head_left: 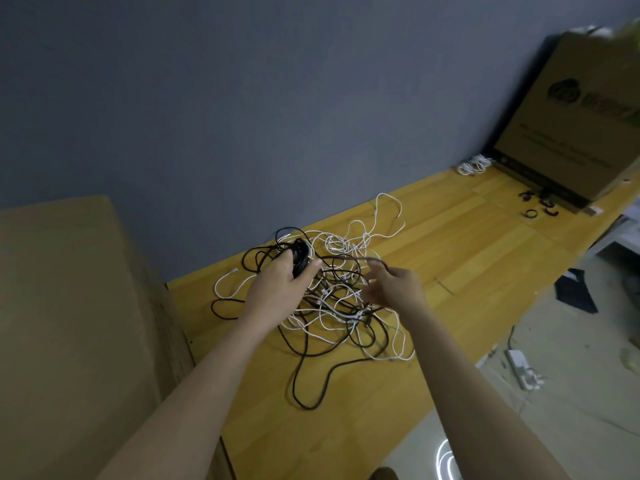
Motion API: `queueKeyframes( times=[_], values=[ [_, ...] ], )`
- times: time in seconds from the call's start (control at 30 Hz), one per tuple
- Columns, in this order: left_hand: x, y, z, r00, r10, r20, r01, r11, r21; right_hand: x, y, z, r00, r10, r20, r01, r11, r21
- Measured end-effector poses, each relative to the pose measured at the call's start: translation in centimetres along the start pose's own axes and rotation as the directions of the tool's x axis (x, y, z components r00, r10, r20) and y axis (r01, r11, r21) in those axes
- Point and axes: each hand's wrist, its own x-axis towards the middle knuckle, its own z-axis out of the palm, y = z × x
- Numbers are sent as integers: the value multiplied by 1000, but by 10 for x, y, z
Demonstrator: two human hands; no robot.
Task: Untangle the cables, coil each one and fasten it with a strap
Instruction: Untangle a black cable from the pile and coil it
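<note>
A tangle of black and white cables (332, 306) lies in the middle of the wooden table (467, 244). My left hand (280, 282) grips a small coil of black cable (300, 256) just above the pile's far left side. A black strand runs from that coil to the right, up to my right hand (394, 284), which is motion-blurred; its fingers look spread, and the strand passes by its fingertips. Coiled white cables (473, 164) lie far back on the table. Several black straps (540, 204) lie at the back right.
A big cardboard box (571, 116) stands at the table's far right end, another brown box (69, 323) close on my left. The grey wall runs behind the table. On the floor to the right lie a white power strip (523, 368) and dark scraps.
</note>
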Motion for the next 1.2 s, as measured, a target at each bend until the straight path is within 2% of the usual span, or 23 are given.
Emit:
queueKeyframes(
  times=[0.03, 0.07, 0.1, 0.17, 0.23, 0.27, 0.3, 0.37, 0.4, 0.43, 0.53, 0.57, 0.6, 0.63, 0.7, 0.77, 0.83, 0.9, 0.97, 1.1, 1.2],
  values=[
    [0, 0, 0, 1000, -6, -21, 6, 1000, -23, -1, -8, 1, 997, -74, -31, 74, 997, -16],
    [1, 1, -1, 999, -15, -36, 13, 999, -51, -3, -16, 2, 977, -198, -80, 188, 976, -111],
    [1, 0, -2, 999, -20, -44, 16, 996, -82, -5, -25, 0, 928, -348, -134, 314, 922, -225],
    [2, -1, -4, 999, -16, -47, 9, 989, -147, -14, -43, -1, 772, -611, -174, 536, 773, -339],
    [1, -1, -7, 999, -11, -43, 3, 984, -181, -22, -55, -2, 580, -801, -150, 686, 579, -439],
    [1, -2, -8, 999, -14, -43, 6, 983, -183, -24, -57, -1, 528, -842, -110, 713, 510, -481],
    [1, -2, -8, 999, -21, -45, 12, 985, -175, -26, -57, -2, 535, -842, -64, 710, 489, -507],
    [1, -4, -9, 998, -42, -49, 35, 988, -148, -25, -55, -4, 659, -752, 19, 628, 536, -564],
    [2, -5, -9, 997, -50, -52, 42, 989, -139, -23, -55, -7, 681, -731, 47, 590, 510, -626],
    [2, -5, -9, 997, -51, -53, 43, 990, -137, -22, -58, -10, 649, -758, 65, 583, 441, -683],
    [2, -2, -8, 999, -9, -40, 2, 984, -177, -18, -81, -16, 401, -914, 67, 619, 216, -755],
    [1, 0, -7, 999, 13, -33, -19, 981, -191, -17, -88, -15, 333, -941, 60, 637, 177, -751],
    [0, 2, -6, 999, 31, -20, -34, 979, -200, -17, -93, -13, 309, -949, 55, 656, 171, -735],
    [-1, 3, -5, 999, 38, 0, -37, 979, -203, -16, -93, -9, 342, -939, 33, 671, 219, -708],
    [0, 4, -4, 998, 11, 65, 3, 979, -203, -14, -85, -3, 518, -854, -47, 654, 431, -622],
    [0, 2, -6, 985, -21, 170, 62, 968, -241, -7, -68, 0, 680, -724, -115, 556, 612, -562],
    [-1, 2, -8, 964, -4, 265, 82, 956, -282, -1, -54, 2, 767, -624, -148, 503, 728, -466],
    [-3, 3, -9, 948, 17, 317, 85, 949, -304, -1, -53, 4, 800, -582, -150, 543, 807, -233],
    [-4, 4, -8, 941, 22, 338, 96, 940, -328, -4, -60, 7, 791, -593, -151, 594, 803, -39],
    [-3, 4, -10, 925, 32, 378, 127, 913, -387, 0, -73, 13, 711, -676, -196, 684, 729, -34],
    [-4, 3, -12, 882, 50, 469, 201, 860, -469, 13, -68, 21, 717, -668, -199, 667, 740, -84]
  ],
)
